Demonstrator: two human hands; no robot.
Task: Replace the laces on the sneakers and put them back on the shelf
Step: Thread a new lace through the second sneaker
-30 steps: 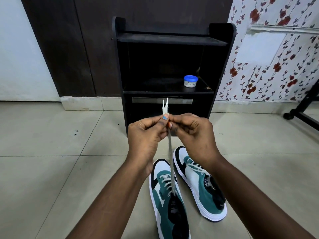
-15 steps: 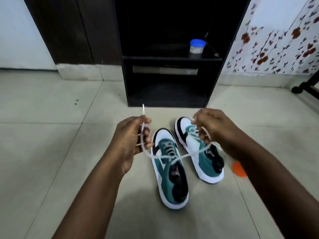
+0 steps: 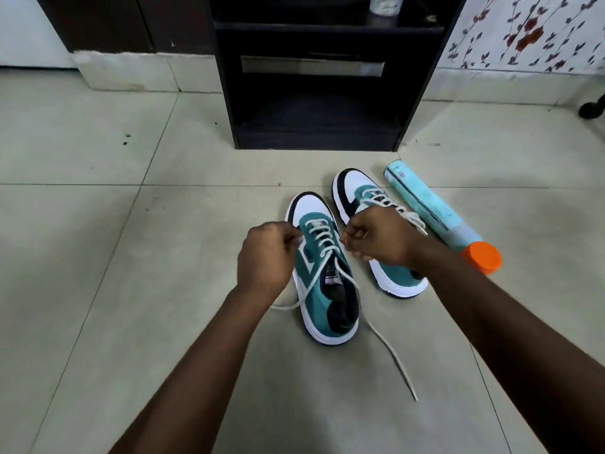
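1. Left hand (image 3: 265, 257): fingers curled at the near sneaker (image 3: 322, 270), apparently pinching the lace (image 3: 319, 232) at its left eyelets.
2. Lace tails: slack on the tiled floor (image 3: 98, 257), one under the left wrist, one trailing toward the viewer; prone to uneven lengths if tugged from one side.
3. Right hand (image 3: 376, 237): clenched beside the right eyelets; actual grip on the lace impossible to tell.
4. Second sneaker (image 3: 360, 198): partly hidden behind that hand, just beside a spray can (image 3: 435, 208); easily nudged.
5. Shelf (image 3: 314, 93): beyond, awaiting both.
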